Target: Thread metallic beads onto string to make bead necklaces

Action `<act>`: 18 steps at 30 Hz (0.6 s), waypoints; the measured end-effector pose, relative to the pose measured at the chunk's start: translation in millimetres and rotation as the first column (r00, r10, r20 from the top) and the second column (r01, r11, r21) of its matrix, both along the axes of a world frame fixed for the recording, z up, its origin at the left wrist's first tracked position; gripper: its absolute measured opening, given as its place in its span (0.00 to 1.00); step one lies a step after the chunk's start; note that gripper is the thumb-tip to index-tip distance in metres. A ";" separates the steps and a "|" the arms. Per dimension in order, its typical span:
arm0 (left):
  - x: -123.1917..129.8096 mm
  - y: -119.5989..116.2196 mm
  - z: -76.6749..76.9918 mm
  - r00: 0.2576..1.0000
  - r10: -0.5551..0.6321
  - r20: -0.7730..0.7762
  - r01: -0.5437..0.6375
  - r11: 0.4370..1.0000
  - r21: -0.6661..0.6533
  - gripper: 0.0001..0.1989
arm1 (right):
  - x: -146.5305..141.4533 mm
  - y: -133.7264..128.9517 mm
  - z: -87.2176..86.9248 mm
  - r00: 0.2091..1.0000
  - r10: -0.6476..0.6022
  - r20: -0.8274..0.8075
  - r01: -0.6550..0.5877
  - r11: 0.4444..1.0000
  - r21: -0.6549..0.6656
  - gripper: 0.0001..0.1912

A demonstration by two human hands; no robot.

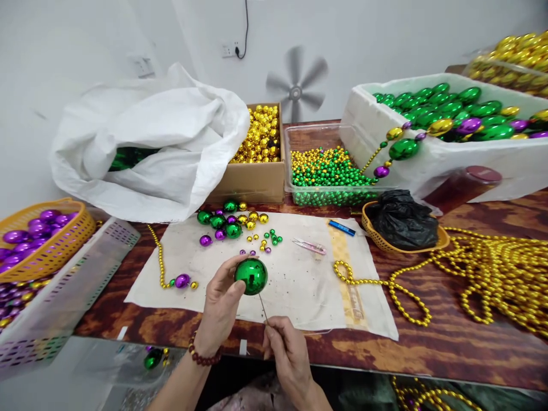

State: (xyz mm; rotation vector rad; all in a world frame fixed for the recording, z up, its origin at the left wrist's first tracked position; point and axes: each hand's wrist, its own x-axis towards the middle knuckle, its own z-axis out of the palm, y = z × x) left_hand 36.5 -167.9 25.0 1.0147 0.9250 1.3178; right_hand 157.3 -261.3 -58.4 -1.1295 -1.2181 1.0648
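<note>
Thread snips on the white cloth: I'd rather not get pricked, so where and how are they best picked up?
Probably by the pink handle, reaching in from the right and pinching from above: the thread snips lie flat on the white cloth, with their slim metal blades pointing left, away from an approaching hand.

Bracelet (204, 359): dark red-brown round beads, strung in a loop around the left wrist (209, 341)
Left hand (223, 294): bare
Right hand (286, 349): bare, forearm too
Clothing (252, 395): pinkish-grey, blotchy pattern, small part showing, finer detail unclear
</note>
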 end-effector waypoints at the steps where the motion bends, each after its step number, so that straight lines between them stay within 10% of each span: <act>1: -0.2 0.0 -1.3 1.000 -0.016 0.006 0.016 1.000 -0.007 0.22 | 0.1 -0.5 -1.0 1.000 -0.008 0.004 0.008 1.000 0.002 0.13; 10: 2.3 -5.7 -1.1 0.992 -0.123 0.027 0.123 0.992 -0.022 0.22 | 7.7 7.3 5.7 0.975 -0.063 0.215 0.030 0.988 0.151 0.10; 18: 0.1 -8.9 -8.9 0.985 0.025 -0.169 -0.013 0.997 0.072 0.22 | 7.0 7.0 -3.5 0.977 -0.082 0.195 0.056 0.989 0.139 0.12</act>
